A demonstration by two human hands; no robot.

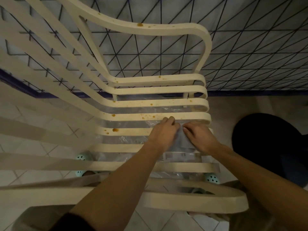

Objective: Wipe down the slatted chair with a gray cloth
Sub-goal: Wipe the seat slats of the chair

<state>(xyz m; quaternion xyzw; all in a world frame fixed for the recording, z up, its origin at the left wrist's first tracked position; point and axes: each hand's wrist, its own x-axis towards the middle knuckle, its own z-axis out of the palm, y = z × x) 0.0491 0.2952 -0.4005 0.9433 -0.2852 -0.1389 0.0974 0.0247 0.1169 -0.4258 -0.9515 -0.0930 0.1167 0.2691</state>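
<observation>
Pressing the gray cloth [182, 140] flat against the seat slats of the cream slatted chair [158, 102], you work with both hands side by side near the front edge of the seat. Your left hand [164, 133] lies at nine o'clock of the cloth, fingers curled together over its edge and reaching onto the slat above; your right hand [200, 136] lies at three o'clock, fingers extended and pressing down on the fabric. Whether either hand actually pinches the cloth cannot be told; only a narrow strip of it shows between them.

Orange-brown stains [115, 130] dot the slats at nine and eleven o'clock of your hands, and another spot [140, 24] marks the armrest at twelve o'clock. Clear plastic sheeting [130, 139] shows through the gaps beneath the seat. Pale green perforated clogs [212, 178] peek out below the slats at five and seven o'clock. Tiled flooring [30, 134] spreads under the chair, a blue-lined patterned wall [250, 55] rises beyond it, and a dark rounded object [266, 144] sits at three o'clock.
</observation>
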